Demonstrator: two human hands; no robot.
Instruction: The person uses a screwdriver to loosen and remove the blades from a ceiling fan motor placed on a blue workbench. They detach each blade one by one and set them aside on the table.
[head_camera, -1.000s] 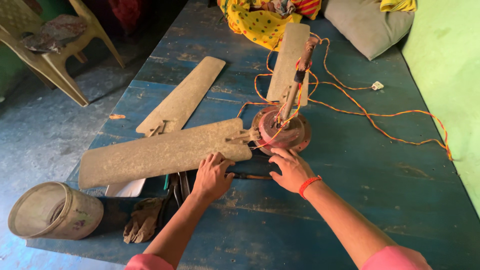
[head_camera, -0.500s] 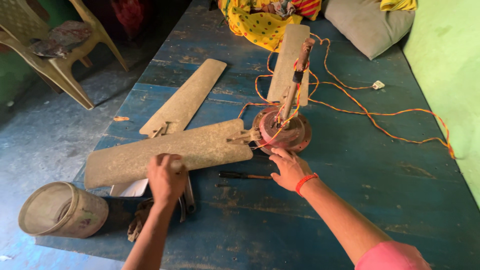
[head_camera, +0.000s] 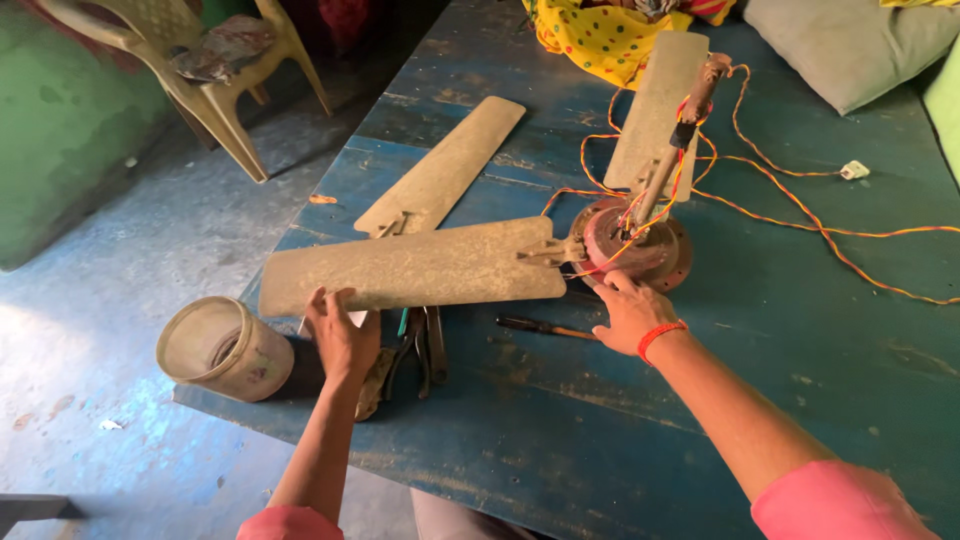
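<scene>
A dusty ceiling fan motor (head_camera: 640, 245) with a rod and orange wires lies on the blue table (head_camera: 600, 420). One beige blade (head_camera: 420, 268) is still joined to the motor and stretches left. My left hand (head_camera: 342, 335) rests on that blade's near edge, close to its outer end, fingers curled over it. My right hand (head_camera: 630, 310) lies flat on the table, fingertips touching the motor's rim. A dark screwdriver (head_camera: 540, 327) lies between my hands. A second blade (head_camera: 660, 105) points away from the motor. A loose blade (head_camera: 445, 165) lies apart at the left.
Pliers (head_camera: 425, 345) and a rag lie under the blade near my left hand. A round plastic container (head_camera: 222, 348) stands at the table's left corner. Orange wire (head_camera: 800, 215) trails right. A plastic chair (head_camera: 200, 75), a yellow cloth (head_camera: 600, 35) and a cushion (head_camera: 850, 45) lie beyond.
My left hand has slid from beside the motor leftwards along the attached blade to its outer end. My right hand has stayed at the motor's rim.
</scene>
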